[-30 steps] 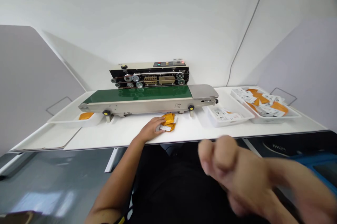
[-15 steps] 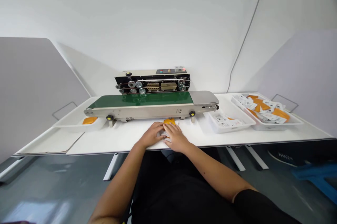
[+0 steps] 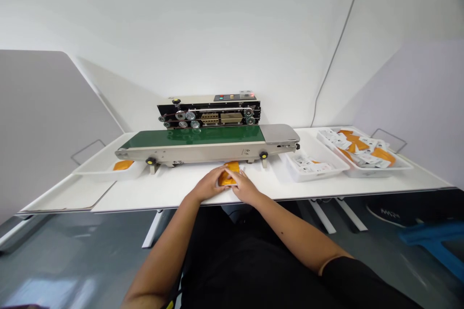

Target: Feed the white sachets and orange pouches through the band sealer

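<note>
An orange packet (image 3: 229, 178) lies at the table's front, just before the sealing machine's conveyor. Around its left side sits my left hand (image 3: 210, 184), fingers reaching over the top and thumb along the lower edge. My right hand (image 3: 245, 187) holds the right side, its fingertips meeting the left ones over the packet. A pale strip shows along the packet's lower edge. Behind stands the band sealer (image 3: 210, 114) with rollers and a red light lit, and its green conveyor belt (image 3: 195, 137) runs in front of it.
On the right stand a white tray (image 3: 319, 174) with some white and orange packets and a fuller tray (image 3: 366, 172) of the same. A tray (image 3: 92, 169) with an orange piece sits at the left, near a flat board (image 3: 68, 198). A blue stool (image 3: 435, 246) is at the lower right.
My hands have shifted apart a little, with fingers now round the packet's sides. More of its orange face shows, where pale material was visible between my hands before.
</note>
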The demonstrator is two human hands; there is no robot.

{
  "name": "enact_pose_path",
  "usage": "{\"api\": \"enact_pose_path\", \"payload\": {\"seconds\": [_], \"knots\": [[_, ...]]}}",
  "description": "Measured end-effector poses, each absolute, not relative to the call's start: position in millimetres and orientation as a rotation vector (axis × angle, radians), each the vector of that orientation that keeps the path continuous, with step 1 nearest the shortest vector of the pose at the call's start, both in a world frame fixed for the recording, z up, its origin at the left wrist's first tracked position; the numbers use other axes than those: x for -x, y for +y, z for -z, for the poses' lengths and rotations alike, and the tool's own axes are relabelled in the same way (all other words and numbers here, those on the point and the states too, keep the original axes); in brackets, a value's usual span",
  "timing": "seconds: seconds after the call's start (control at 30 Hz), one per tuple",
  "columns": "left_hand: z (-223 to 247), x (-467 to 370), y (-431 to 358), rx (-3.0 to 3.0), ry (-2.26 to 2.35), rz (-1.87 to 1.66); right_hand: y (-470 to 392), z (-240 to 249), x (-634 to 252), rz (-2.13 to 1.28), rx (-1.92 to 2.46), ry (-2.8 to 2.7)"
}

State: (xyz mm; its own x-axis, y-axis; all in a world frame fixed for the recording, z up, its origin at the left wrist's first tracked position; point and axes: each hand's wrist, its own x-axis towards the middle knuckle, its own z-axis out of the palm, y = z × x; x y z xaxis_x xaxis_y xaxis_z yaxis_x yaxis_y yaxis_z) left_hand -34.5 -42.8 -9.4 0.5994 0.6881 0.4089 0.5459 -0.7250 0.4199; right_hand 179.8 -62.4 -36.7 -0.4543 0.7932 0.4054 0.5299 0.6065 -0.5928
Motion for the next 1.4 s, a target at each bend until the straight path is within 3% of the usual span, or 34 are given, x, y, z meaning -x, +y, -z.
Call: {"api": "enact_pose_path", "payload": {"seconds": [0.57, 0.87, 1.4], "knots": [[2, 39, -49, -2.611, 0.927, -0.980, -79, 34, -187, -0.197, 0.846, -1.897], [12, 43, -47, -2.441, 1.133, -1.050, -85, 33, -188, -0.555, 0.932, -1.688], [17, 30, -73, -1.957, 1.106, -0.955, -76, 35, -189, -0.868, 0.934, -1.597]]}}
